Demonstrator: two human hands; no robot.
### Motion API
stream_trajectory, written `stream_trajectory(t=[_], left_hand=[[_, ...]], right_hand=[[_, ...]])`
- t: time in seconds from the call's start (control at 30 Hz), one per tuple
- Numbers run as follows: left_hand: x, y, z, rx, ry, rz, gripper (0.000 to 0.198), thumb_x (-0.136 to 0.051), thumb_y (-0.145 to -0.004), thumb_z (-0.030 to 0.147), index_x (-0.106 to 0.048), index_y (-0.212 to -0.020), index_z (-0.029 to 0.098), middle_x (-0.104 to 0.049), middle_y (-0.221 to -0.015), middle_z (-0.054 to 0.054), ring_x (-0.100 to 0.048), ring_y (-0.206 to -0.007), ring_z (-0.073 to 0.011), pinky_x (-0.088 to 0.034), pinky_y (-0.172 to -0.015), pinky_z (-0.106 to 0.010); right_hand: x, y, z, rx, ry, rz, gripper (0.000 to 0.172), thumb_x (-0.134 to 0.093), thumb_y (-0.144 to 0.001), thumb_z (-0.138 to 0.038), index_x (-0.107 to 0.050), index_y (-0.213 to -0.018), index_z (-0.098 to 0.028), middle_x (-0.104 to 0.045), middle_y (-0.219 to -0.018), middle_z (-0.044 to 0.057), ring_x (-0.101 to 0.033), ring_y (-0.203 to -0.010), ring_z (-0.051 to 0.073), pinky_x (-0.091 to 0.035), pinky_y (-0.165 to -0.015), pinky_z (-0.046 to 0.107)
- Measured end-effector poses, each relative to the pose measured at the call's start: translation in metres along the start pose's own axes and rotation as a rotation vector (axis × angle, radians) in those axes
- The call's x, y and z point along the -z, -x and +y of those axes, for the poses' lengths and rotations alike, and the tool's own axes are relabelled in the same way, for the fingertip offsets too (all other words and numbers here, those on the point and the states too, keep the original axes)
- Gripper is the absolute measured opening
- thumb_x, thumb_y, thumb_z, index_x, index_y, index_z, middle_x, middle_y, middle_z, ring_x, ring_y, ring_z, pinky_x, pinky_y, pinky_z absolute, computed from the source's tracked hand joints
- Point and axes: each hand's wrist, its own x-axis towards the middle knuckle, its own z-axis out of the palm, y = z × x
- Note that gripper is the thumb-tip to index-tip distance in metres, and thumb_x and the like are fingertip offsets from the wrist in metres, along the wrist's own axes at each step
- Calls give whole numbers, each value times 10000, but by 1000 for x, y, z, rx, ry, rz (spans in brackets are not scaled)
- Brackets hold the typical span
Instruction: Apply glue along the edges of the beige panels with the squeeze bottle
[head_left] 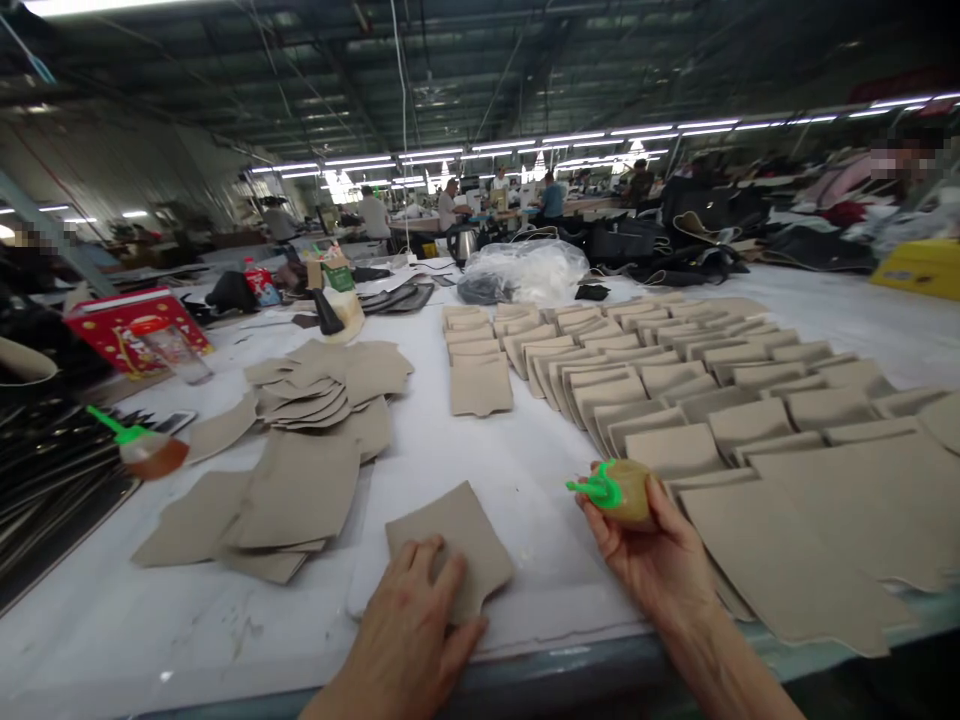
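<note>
My left hand (416, 620) lies flat with its fingers apart on a beige, leather-like cut piece (469, 540) near the table's front edge. In my right hand (660, 560) is a squeeze bottle (634, 495) with a green nozzle, tilted so the nozzle points left. Its contents look yellowish. The bottle is held to the right of the piece, apart from it. Left of my left hand lies a loose pile of similar pieces (300, 490). Rows of overlapping folded pieces (675, 440) cover the table's right side.
A second green-tipped bottle (154, 452) with amber contents lies at left, near a phone (176, 422). Behind are a red box (112, 330), a clear jar (169, 350) and a clear plastic bag (525, 270). A yellow box (919, 268) stands far right. Several people work in the background.
</note>
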Motion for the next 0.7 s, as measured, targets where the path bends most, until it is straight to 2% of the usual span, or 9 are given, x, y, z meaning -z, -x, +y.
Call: stream_trajectory(t=[0.1, 0.17, 0.23, 0.3, 0.4, 0.47, 0.53, 0.6, 0.7], left_hand=[[-2, -6, -4, 10, -42, 3, 499, -440, -779, 125, -542, -1262, 194, -475, -1354, -107, -436, -1195, -268, -342, -1038, -409], [-2, -8, -13, -51, -31, -5, 546, -395, -744, 44, -571, -1229, 225, -504, -1334, -69, -459, -1174, -226, -358, -1026, -360], [3, -11, -28, -162, 0, -41, 538, -400, -723, 23, -628, -1139, 279, -528, -1318, -17, -451, -1195, -195, -312, -1064, -362], [14, -13, -46, -245, -3, -84, 531, -433, -690, 16, -678, -1032, 341, -503, -1350, 35, -391, -1264, -205, -171, -1124, -456], [36, -18, -65, -190, -100, -55, 538, -444, -645, -21, -723, -871, 380, -429, -1412, 64, -267, -1347, -264, 14, -1091, -593], [44, -22, -66, -118, -148, -4, 513, -432, -675, -26, -731, -839, 357, -448, -1394, 28, -297, -1326, -265, -48, -1090, -577], [42, -26, -57, -69, -104, 8, 442, -416, -769, 30, -716, -925, 314, -524, -1297, -32, -414, -1227, -229, -229, -1072, -471], [32, -31, -41, -3, -8, 20, 327, -433, -854, 176, -649, -1090, 247, -549, -1216, -83, -485, -1118, -212, -367, -984, -362], [12, -38, -17, 137, 42, 76, 469, -525, -823, 367, -513, -1245, 163, -496, -1224, -129, -477, -1101, -247, -399, -948, -348]], right_hand=[[2, -2, 0, -5, -7, 12, 372, -827, -603, -181, -698, -952, -169, -728, -956, 87, -690, -824, 284, -605, -680, 377], [3, -3, 0, -9, -13, 19, 395, -844, -573, -184, -702, -941, -168, -730, -953, 88, -691, -820, 288, -607, -675, 376], [3, -5, 0, -18, -18, 24, 401, -849, -570, -188, -703, -943, -170, -730, -961, 84, -690, -829, 289, -606, -687, 380], [4, -6, 0, -28, -22, 25, 397, -846, -579, -189, -703, -948, -169, -730, -965, 85, -690, -830, 289, -606, -691, 390], [5, -9, 1, -35, -28, 25, 398, -842, -587, -191, -701, -958, -167, -729, -966, 89, -691, -826, 287, -607, -685, 393], [6, -9, 1, -38, -31, 24, 413, -844, -588, -197, -698, -973, -170, -728, -976, 87, -689, -833, 286, -606, -689, 389], [6, -9, 0, -35, -34, 30, 429, -851, -581, -211, -697, -980, -176, -728, -978, 81, -689, -833, 283, -606, -688, 382], [5, -9, 0, -31, -28, 39, 432, -860, -569, -230, -702, -967, -178, -730, -967, 78, -691, -822, 283, -608, -679, 377], [2, -6, 1, -15, -1, 36, 393, -862, -573, -236, -711, -930, -173, -732, -952, 80, -692, -809, 273, -611, -661, 372]])
